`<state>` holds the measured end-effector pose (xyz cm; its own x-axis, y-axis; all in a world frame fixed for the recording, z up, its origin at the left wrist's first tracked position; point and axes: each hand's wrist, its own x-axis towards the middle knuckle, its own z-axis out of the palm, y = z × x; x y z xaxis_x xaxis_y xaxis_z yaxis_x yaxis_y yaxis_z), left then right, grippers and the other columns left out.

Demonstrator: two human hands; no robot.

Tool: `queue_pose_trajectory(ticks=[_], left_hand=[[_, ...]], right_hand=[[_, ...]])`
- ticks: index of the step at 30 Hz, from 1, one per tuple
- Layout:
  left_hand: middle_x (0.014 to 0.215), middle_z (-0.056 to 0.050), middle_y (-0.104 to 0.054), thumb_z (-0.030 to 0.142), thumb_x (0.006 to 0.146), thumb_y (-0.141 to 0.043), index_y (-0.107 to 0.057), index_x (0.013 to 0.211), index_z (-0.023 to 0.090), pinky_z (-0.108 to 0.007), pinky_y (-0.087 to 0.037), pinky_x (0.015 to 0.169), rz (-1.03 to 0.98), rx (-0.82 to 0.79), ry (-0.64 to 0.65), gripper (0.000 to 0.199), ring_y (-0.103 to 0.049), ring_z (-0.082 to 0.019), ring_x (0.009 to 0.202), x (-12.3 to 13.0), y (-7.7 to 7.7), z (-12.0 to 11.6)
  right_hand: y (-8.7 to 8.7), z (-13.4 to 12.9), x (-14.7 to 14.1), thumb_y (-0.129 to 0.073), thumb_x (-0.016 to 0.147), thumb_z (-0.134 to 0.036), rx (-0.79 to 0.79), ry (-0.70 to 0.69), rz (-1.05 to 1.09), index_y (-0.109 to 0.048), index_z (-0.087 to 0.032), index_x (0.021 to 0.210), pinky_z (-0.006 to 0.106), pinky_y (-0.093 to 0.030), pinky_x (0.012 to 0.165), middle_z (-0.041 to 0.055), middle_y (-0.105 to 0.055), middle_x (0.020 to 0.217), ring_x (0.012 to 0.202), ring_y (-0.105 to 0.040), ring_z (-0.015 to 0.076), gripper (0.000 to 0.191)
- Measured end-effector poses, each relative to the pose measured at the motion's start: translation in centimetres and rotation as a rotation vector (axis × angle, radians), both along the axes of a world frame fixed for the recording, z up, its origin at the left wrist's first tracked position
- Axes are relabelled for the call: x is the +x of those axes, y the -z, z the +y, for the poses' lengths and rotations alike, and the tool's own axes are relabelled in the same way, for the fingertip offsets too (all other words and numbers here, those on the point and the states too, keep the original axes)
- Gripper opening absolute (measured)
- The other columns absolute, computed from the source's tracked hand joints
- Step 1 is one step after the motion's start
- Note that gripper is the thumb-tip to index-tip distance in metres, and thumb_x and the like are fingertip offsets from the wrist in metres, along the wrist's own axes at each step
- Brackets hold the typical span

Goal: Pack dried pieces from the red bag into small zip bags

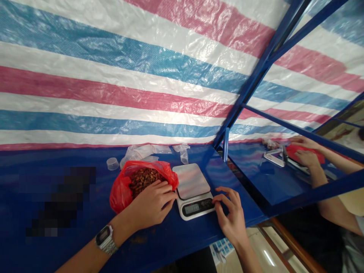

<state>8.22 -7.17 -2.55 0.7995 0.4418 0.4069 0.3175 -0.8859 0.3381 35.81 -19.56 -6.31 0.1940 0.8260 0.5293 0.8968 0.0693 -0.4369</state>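
A red plastic bag [121,189] stands open on the blue table, full of small brown nuts or seeds [143,179]. My left hand [156,201], with a silver watch on the wrist, rests at the bag's right edge; its fingers are bent over the rim and nothing can be seen held in them. Right of the bag is a white kitchen scale [192,182] with a bare plate and a lit display whose digits are blurred. At the scale's right front corner my right hand [230,212] has its fingers apart, fingertips at the button area, holding nothing.
Clear plastic bags [142,152] and a small clear cup [112,163] lie behind the red bag. A blue metal frame [247,98] rises at the right. Beyond it, another person's hands [308,151] work over a red bag at a neighbouring blue table [264,182].
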Motion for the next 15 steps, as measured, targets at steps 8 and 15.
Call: queue_pose_trajectory(ticks=[8,15], left_hand=[[0.097,-0.002,-0.075,0.014,0.098,-0.055,-0.075,0.101,0.025,-0.037,-0.048,0.099,0.016,-0.022,0.007,0.023,-0.069,-0.022,0.096,0.09,0.2,0.07],[0.098,-0.002,-0.075,0.015,0.099,-0.054,-0.075,0.103,0.025,-0.041,-0.048,0.099,0.038,-0.052,0.003,0.023,-0.069,-0.024,0.098,0.14,0.3,-0.07]], right_hand=[[-0.53,-0.02,-0.54,-0.055,0.096,-0.024,-0.011,0.045,-0.097,-0.073,-0.027,0.086,0.053,-0.048,0.095,0.0081,-0.065,0.118,0.112,-0.056,0.0323,0.022],[-0.45,0.12,-0.56,-0.055,0.097,-0.025,-0.012,0.035,-0.114,-0.074,-0.028,0.087,0.053,-0.048,0.095,0.0075,-0.066,0.115,0.111,-0.056,0.0316,0.022]])
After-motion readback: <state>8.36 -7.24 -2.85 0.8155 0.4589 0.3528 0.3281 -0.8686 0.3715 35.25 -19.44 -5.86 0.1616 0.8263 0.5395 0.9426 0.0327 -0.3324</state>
